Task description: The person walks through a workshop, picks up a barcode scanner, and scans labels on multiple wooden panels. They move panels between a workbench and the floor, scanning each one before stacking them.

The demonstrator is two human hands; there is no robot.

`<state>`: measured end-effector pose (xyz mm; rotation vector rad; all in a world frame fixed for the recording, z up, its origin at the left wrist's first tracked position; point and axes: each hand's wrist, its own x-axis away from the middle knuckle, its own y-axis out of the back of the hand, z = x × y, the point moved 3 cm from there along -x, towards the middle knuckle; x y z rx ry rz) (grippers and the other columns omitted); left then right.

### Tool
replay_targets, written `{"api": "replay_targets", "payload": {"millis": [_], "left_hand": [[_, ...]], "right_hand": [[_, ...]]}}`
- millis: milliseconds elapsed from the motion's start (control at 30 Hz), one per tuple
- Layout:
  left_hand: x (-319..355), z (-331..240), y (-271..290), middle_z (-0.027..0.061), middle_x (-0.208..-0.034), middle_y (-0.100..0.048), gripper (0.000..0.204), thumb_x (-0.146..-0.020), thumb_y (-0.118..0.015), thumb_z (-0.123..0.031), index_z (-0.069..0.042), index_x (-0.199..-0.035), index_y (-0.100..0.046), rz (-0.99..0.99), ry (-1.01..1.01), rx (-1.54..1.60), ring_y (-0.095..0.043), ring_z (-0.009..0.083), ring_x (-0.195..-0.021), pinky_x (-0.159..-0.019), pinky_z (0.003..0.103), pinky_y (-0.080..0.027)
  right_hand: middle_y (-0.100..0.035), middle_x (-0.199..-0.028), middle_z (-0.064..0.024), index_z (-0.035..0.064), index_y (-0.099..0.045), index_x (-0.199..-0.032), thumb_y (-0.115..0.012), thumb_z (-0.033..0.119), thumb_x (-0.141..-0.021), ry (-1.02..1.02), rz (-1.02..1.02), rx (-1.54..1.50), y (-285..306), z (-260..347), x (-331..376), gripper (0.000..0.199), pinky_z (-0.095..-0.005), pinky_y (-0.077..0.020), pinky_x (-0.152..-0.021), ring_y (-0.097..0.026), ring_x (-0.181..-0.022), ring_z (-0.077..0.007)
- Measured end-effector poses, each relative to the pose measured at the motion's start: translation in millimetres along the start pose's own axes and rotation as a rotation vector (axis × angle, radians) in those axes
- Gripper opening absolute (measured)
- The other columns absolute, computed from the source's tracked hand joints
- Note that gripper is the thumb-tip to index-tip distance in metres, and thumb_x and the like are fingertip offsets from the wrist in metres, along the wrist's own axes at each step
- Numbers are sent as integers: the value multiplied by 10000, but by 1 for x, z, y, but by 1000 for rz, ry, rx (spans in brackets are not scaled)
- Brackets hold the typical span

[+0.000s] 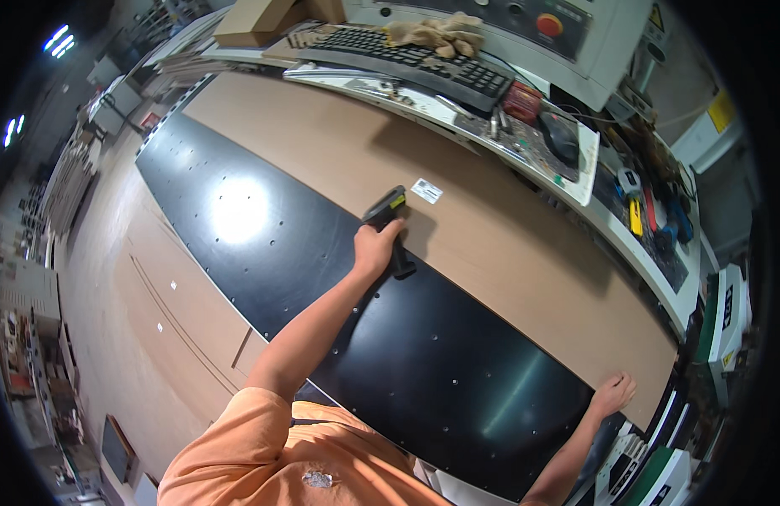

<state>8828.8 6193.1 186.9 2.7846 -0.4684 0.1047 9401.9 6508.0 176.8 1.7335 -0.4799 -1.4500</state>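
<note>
My left hand [375, 249] is wrapped round the grip of a black handheld barcode scanner [385, 207], above a black table [305, 261] dotted with small round fittings. Just beyond the scanner's head, a small white label [426, 191] is stuck on a long brown board [508, 261]. This board lies along the far side of the black surface. At the board's right end rests my right hand [615, 394], its fingers curled in; whether anything is in them is hidden.
Beyond the board, a shelf holds a black keyboard [398, 63], work gloves [439, 34], a mouse [558, 139] and loose small parts. A control panel with a red button [549, 24] stands behind. Tools, including a yellow-handled one [635, 217], lie at the right. Labelled boards [175, 312] are at left.
</note>
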Motion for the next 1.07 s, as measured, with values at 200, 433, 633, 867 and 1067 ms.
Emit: {"api": "replay_targets", "payload": {"millis": [200, 433, 633, 867, 1067], "left_hand": [[0, -5, 5, 95, -726, -657, 460, -816, -689, -367, 83, -909, -678, 64, -7, -13, -604, 142, -694, -678, 331, -494], [-4, -2, 7, 115, -759, -692, 417, -828, -693, -339, 62, -945, -700, 149, -13, -4, -642, 162, -723, -707, 336, -507], [0, 9, 16, 130, -690, -666, 401, -752, -723, -331, 64, -806, -690, 207, -45, 137, -643, 177, -675, -664, 363, -516], [90, 39, 94, 85, -648, -589, 399, -762, -740, -312, 72, -794, -634, 388, -19, 138, -558, 160, -614, -590, 350, -452], [211, 97, 219, 190, -743, -650, 454, -759, -726, -368, 49, -937, -696, 431, -32, 68, -657, 275, -757, -733, 363, -504]], "right_hand": [[-602, -982, -160, 30, -618, -970, -493, 184, -948, -128, 37, 164, 20, 9, -2, 200, -496, -449, -812, -568, -944, -370], [-649, -1021, -143, 49, -643, -991, -487, 242, -970, -89, 12, 349, 22, 28, 9, 249, -464, -497, -823, -613, -966, -343], [-642, -1023, -136, 53, -649, -1068, -442, 342, -1004, -196, 73, 411, -10, 12, 31, 362, -487, -527, -742, -622, -945, -358], [-607, -1034, -145, 24, -639, -1024, -529, 343, -990, -213, 101, 135, 72, 158, 55, 339, -456, -477, -849, -578, -999, -339], [-593, -1128, -157, 49, -611, -1085, -610, 349, -941, -154, 102, -71, 118, 248, 99, 333, -498, -450, -904, -566, -1054, -366]]}}
